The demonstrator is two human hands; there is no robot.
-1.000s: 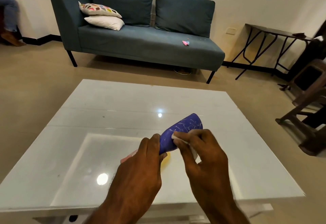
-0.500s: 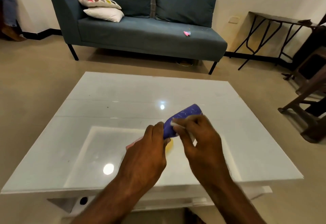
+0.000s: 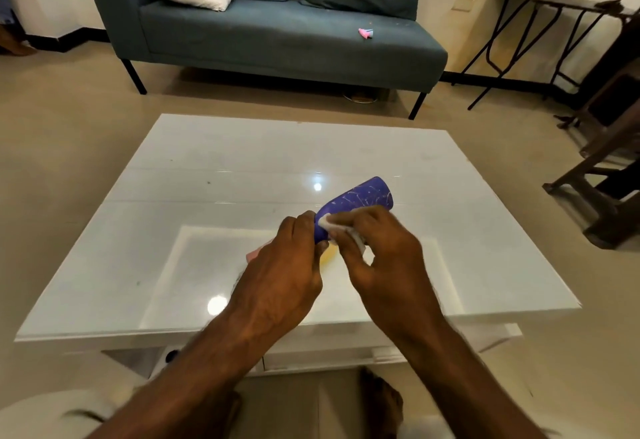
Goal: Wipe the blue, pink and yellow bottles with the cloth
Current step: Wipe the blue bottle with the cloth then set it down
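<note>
Table fills most of the view, glossy white with nothing much on it, and compared with a second ago the cloth has slid down the blue bottle toward its near end, so I'd guess blue is still mid-wipe. Left hand is closed around that near end, holding it tilted above the table, while the right hand pinches the cloth against its side. Slivers of the pink bottle and yellow bottle peek out under the hands, mostly hidden.

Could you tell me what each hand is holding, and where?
Left hand grips the blue bottle at its near end; right hand pinches the white cloth against its side.
</note>
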